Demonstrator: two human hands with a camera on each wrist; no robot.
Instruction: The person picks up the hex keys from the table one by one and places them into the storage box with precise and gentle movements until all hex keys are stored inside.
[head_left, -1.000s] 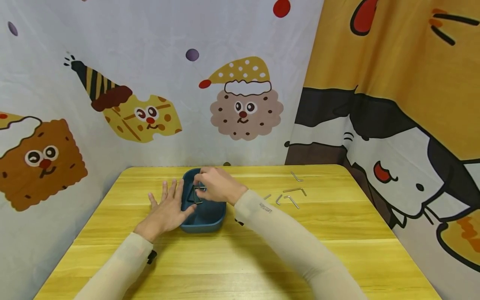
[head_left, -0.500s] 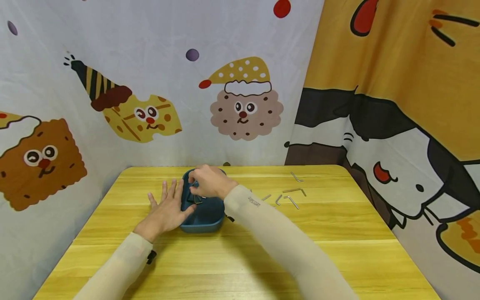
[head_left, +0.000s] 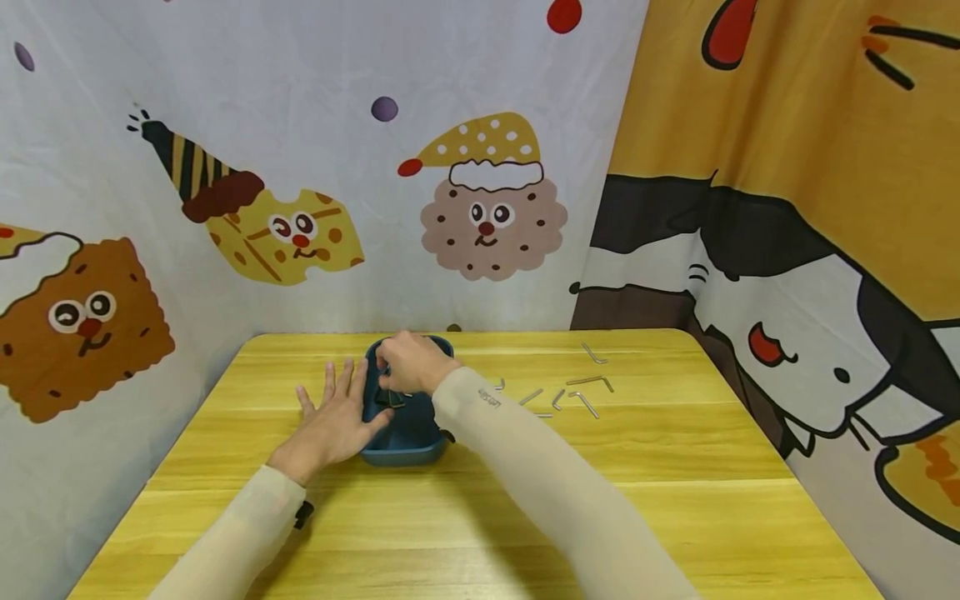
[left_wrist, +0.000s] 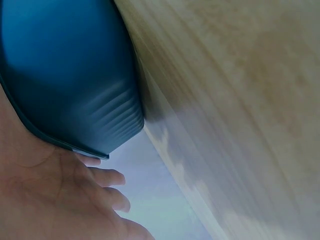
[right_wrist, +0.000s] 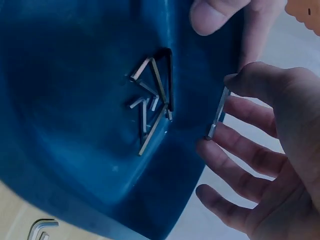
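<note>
Pinching one hex key (right_wrist: 218, 113) in right hand (head_left: 415, 362) over blue tray (head_left: 405, 458), toward twelve o'clock. Resting splayed left hand (head_left: 330, 427) against nine o'clock side. Noting loose keys (head_left: 587, 405) at three o'clock.

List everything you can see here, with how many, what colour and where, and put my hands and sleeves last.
Bin: one, blue, on the table, left of its middle
Held key: one, silvery, in the right hand, over the bin
Bin keys: several overlapping, exact count unclear, silvery to dark, inside the bin
Table keys: at least seven, silvery, right of the bin
Table: one, yellow wood-grain, under the bin
Backdrop: count unclear, white and orange with cartoon prints, behind the table
Sleeves: two, cream, on the forearms
Left hand: one, bare, against the bin's left side
Right hand: one, bare, over the bin
</note>
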